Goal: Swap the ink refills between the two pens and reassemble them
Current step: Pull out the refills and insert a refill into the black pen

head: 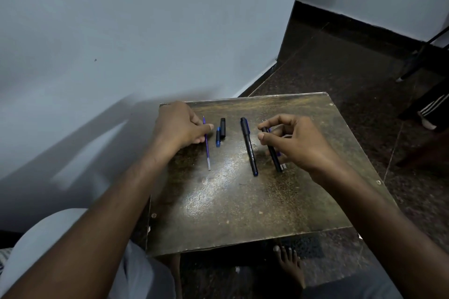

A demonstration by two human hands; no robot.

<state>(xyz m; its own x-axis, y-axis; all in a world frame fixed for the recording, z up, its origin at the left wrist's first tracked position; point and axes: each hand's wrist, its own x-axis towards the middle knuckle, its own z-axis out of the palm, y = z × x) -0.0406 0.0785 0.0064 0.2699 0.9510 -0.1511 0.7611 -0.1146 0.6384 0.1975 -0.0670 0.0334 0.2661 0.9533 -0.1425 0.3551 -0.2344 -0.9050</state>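
Observation:
On the small dark table (243, 201) lies a thin blue ink refill (207, 150), tip pointing away from me. My left hand (181, 125) rests over its far end, thumb and fingers touching it. Right of it lie a blue tip piece (218, 138) and a black cap (222, 127). A whole black pen (249, 147) lies in the middle. My right hand (294, 141) pinches the upper end of a black pen barrel (274, 153) whose lower end rests on the table.
A pale wall stands left of and behind the table. Dark floor lies to the right, with a black stand leg (422, 53) and another person's striped trouser leg and shoe (430, 114). My bare foot (289, 264) is below the table's front edge.

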